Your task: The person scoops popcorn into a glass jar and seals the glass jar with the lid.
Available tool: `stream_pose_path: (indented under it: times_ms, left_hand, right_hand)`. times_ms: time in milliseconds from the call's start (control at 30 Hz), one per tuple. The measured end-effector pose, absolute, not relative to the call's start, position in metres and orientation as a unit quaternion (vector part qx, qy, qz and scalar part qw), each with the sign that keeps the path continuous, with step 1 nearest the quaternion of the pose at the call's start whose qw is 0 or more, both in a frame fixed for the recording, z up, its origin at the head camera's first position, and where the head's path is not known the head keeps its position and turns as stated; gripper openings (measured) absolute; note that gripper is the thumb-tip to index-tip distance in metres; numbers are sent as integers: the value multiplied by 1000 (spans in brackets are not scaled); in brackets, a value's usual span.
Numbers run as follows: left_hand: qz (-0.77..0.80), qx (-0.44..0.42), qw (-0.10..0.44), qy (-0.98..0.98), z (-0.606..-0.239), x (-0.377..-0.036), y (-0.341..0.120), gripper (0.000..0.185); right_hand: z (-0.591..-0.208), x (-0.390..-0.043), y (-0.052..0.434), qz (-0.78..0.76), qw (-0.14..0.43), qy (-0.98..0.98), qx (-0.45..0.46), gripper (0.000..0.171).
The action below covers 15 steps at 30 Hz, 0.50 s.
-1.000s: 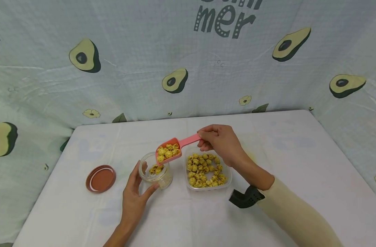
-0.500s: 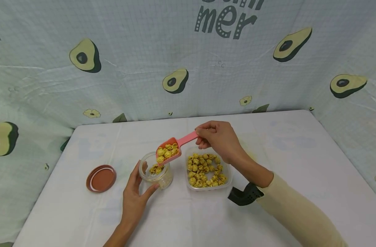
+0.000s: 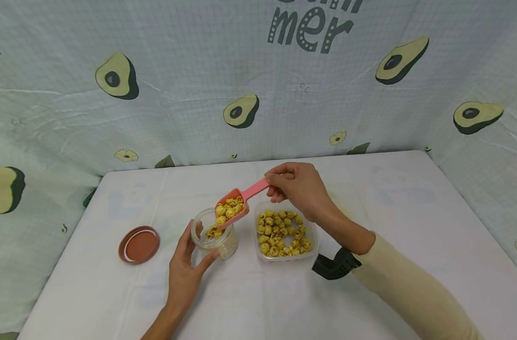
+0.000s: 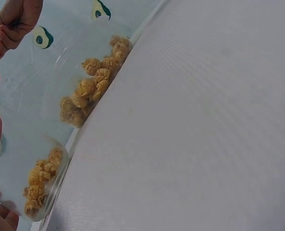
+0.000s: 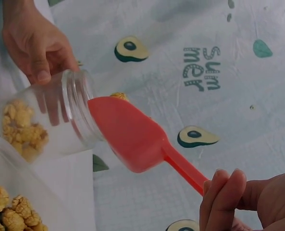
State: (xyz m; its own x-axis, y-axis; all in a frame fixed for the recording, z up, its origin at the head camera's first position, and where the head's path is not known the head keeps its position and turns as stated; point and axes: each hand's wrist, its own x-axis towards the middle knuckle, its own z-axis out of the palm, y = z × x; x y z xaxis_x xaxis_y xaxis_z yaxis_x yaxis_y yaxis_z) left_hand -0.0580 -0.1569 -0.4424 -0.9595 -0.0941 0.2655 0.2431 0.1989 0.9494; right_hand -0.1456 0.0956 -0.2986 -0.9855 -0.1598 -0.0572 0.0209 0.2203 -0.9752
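Note:
My left hand (image 3: 189, 259) grips a small clear glass jar (image 3: 213, 237) that stands on the white table and holds a few yellow puffed pieces. My right hand (image 3: 280, 185) pinches the handle of a pink scoop (image 3: 234, 207). The scoop is loaded with the same yellow pieces and tilts down over the jar's mouth. In the right wrist view the scoop (image 5: 132, 137) has its lip at the rim of the jar (image 5: 46, 126), with my left hand (image 5: 34, 45) behind it. Right of the jar, a clear plastic tub (image 3: 312, 236) holds many more pieces.
A brown round lid (image 3: 139, 244) lies flat on the table, left of the jar. An avocado-print cloth (image 3: 241, 94) hangs behind and along both sides. The left wrist view shows the tub (image 4: 55, 77) and the jar (image 4: 60, 168) from low down.
My right hand has lifted the handle and shifted slightly left, so the scoop tips more steeply toward the jar's mouth. My left hand and the jar have stayed in place.

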Motion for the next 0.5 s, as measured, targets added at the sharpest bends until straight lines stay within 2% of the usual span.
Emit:
stream_pose_path:
  times_ms: [500]
  left_hand:
    - [-618,-41,128,-774,-444,-58,-158,86]
  right_hand:
    - [-293,-149,86,-625,66,776,-62,15]
